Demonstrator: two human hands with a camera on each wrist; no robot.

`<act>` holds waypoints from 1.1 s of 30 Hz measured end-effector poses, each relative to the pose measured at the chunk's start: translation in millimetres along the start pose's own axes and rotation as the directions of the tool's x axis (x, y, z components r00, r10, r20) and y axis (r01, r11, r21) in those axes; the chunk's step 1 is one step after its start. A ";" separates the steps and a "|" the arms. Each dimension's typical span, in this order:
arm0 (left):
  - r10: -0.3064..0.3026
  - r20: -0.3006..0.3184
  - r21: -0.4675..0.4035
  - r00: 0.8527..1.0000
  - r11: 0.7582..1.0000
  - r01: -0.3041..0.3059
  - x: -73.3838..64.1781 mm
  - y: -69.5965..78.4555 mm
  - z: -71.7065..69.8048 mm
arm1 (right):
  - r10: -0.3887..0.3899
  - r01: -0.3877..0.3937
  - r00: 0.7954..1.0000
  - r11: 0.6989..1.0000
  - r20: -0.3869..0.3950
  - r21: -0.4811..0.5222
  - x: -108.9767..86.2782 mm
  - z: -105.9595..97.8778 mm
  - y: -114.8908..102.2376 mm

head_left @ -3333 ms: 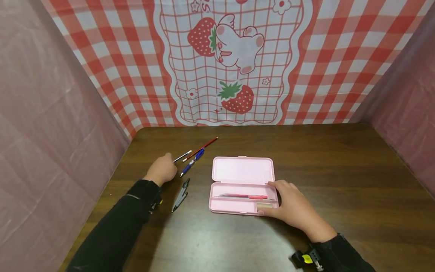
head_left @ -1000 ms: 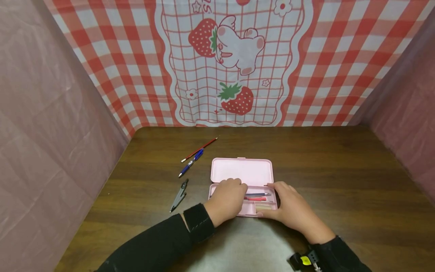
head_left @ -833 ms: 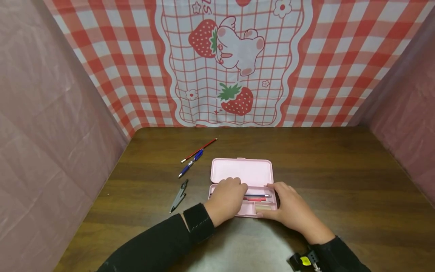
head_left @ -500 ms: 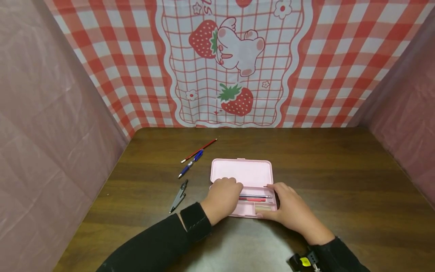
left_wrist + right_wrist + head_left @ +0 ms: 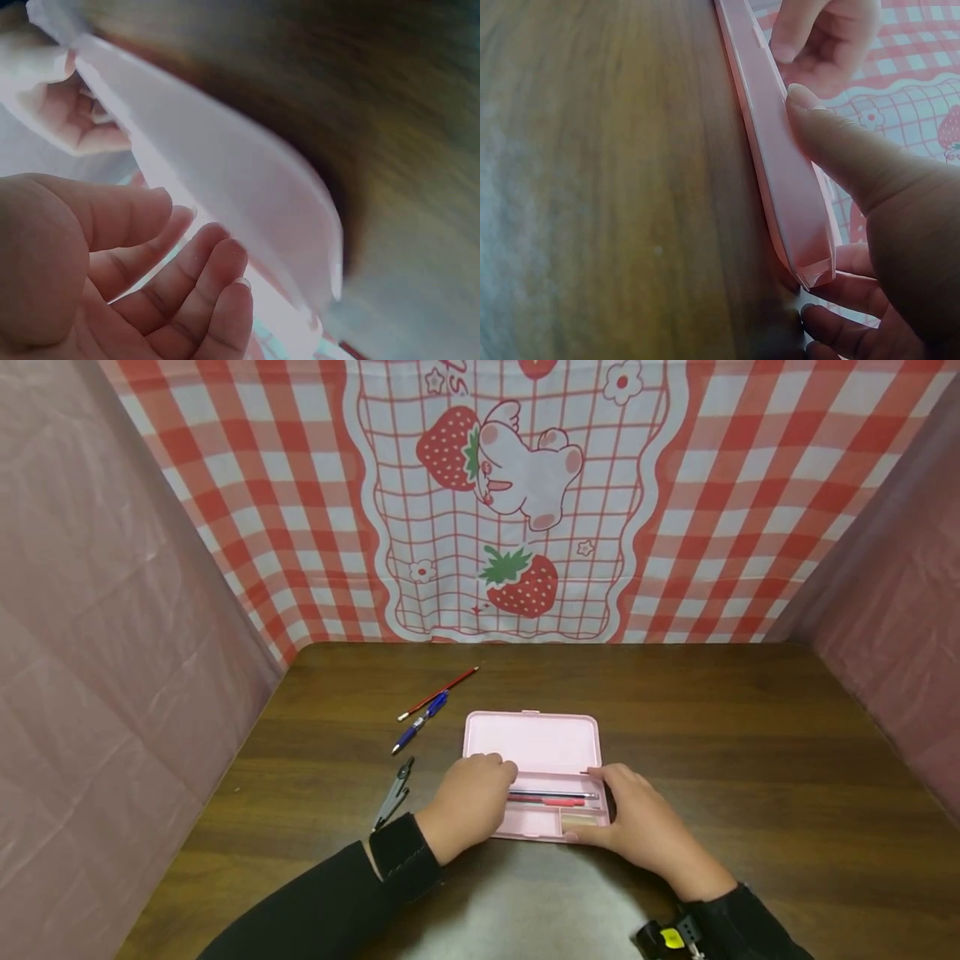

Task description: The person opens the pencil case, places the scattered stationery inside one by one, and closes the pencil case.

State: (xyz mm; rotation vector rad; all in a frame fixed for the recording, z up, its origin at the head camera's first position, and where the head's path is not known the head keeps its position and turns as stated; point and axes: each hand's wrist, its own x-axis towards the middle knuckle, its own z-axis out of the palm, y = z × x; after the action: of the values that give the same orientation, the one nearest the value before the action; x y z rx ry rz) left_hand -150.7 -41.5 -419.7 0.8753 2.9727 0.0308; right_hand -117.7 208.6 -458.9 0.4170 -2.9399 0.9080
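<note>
A pink pencil case (image 5: pixel 530 824) lies with its lid (image 5: pixel 532 739) folded back. My right hand (image 5: pixel 647 827) grips its right end, the thumb (image 5: pixel 840 142) on the near wall and fingers at the far side. In the case's long compartment lie a red pen (image 5: pixel 564 802) and a dark slim pen or pencil (image 5: pixel 558 793). A pale eraser-like block (image 5: pixel 579 819) sits in the small compartment beside my right thumb. My left hand (image 5: pixel 467 797) is over the case's left end, hiding that part; in the left wrist view its loosely bent fingers (image 5: pixel 199 277) hold nothing.
Left of the case, a blue pen (image 5: pixel 420 722) and a red pencil (image 5: pixel 441 692) lie close together on the wooden table (image 5: pixel 712 718). A grey compass (image 5: pixel 393 793) lies nearer, beside my left wrist. A checked cloth (image 5: pixel 750 485) hangs behind the table.
My left hand took the slim dark pen or pencil from the table, laid it in the case beside the red pen, let go and slid left. My right hand stays on the case.
</note>
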 end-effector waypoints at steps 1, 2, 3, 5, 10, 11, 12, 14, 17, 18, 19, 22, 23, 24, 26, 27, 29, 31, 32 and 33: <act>-0.004 -0.016 0.000 1.000 1.000 0.004 -3.2 -2.9 -2.0 | -0.001 0.001 1.000 1.000 -0.002 0.001 0.1 0.1 0.2; -0.011 -0.029 -0.005 1.000 1.000 0.011 -6.4 -5.9 -4.3 | -0.003 0.003 1.000 1.000 -0.004 0.000 0.1 0.1 0.4; -0.020 -0.041 -0.016 0.999 1.000 0.019 -9.7 -9.1 -6.1 | -0.004 0.004 1.000 1.000 -0.007 0.000 0.1 0.0 0.5; -0.051 -0.060 -0.059 0.997 0.997 0.048 -17.0 -16.1 -9.1 | -0.005 0.005 1.000 1.000 -0.012 0.000 0.1 0.5 0.7; -0.137 -0.118 -0.178 0.984 0.977 0.115 -32.9 -34.8 -15.4 | -0.004 0.004 1.000 1.000 -0.009 -0.008 0.2 0.3 0.3; -0.151 -0.136 -0.189 0.979 0.974 0.124 -35.4 -39.0 -16.0 | -0.005 0.005 1.000 1.000 -0.007 -0.008 0.3 0.1 0.0; -0.162 -0.155 -0.193 0.975 0.972 0.131 -37.8 -43.2 -16.4 | -0.004 0.004 1.000 1.000 -0.005 -0.008 0.5 0.0 -0.1; -0.192 -0.173 -0.210 0.966 0.965 0.154 -42.1 -51.5 -17.0 | -0.004 0.004 1.000 1.000 -0.002 -0.007 0.8 0.0 -0.3; -0.247 -0.162 -0.246 0.955 0.948 0.203 -48.3 -62.6 -15.7 | -0.001 0.001 1.000 1.000 -0.002 -0.006 0.7 0.4 0.3; -0.266 -0.148 -0.263 0.952 0.939 0.221 -50.3 -65.6 -14.8 | 0.001 -0.001 1.000 1.000 -0.003 -0.006 0.5 0.6 0.5; -0.287 -0.134 -0.281 0.949 0.929 0.241 -52.5 -68.6 -13.5 | 0.002 -0.002 1.000 1.000 -0.002 -0.005 0.4 0.7 0.4; -0.337 -0.096 -0.312 0.937 0.904 0.293 -58.4 -74.5 -10.8 | 0.003 -0.003 1.000 1.000 -0.005 -0.006 0.2 1.0 0.1; -0.352 -0.082 -0.317 0.932 0.896 0.310 -59.7 -75.8 -10.1 | 0.003 -0.003 1.000 1.000 -0.006 -0.006 0.2 1.1 0.1; -0.364 -0.068 -0.314 0.929 0.892 0.326 -60.8 -77.1 -9.4 | 0.002 -0.002 1.000 1.000 -0.007 -0.006 0.1 1.1 -0.1; -0.384 -0.042 -0.307 0.922 0.883 0.354 -62.6 -79.0 -8.4 | 0.003 -0.003 1.000 1.000 -0.010 -0.007 0.2 1.3 0.1; -0.394 -0.032 -0.301 0.919 0.880 0.366 -63.2 -80.3 -7.3 | 0.002 -0.002 1.000 1.000 -0.010 -0.006 0.3 1.3 0.0; -0.414 -0.020 -0.294 0.910 0.872 0.391 -64.3 -83.2 -4.5 | 0.003 -0.003 1.000 1.000 -0.010 -0.006 0.7 1.5 0.1; -0.432 -0.017 -0.294 0.902 0.864 0.408 -66.1 -86.3 -1.8 | 0.004 -0.004 1.000 1.000 -0.007 -0.006 1.0 1.6 -0.3; -0.439 -0.017 -0.292 0.898 0.861 0.416 -67.0 -87.9 -0.4 | 0.003 -0.003 1.000 1.000 -0.006 -0.005 1.3 1.7 -0.6; -0.445 -0.017 -0.287 0.895 0.860 0.422 -67.9 -89.4 0.4 | 0.002 -0.002 1.000 1.000 -0.002 -0.006 1.4 1.7 -1.1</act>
State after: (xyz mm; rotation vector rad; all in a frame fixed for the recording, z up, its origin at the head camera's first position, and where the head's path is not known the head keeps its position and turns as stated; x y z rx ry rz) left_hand -142.1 -153.5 -420.5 0.1641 3.0571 0.4654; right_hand -118.7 206.4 -459.6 0.4122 -2.9406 0.8995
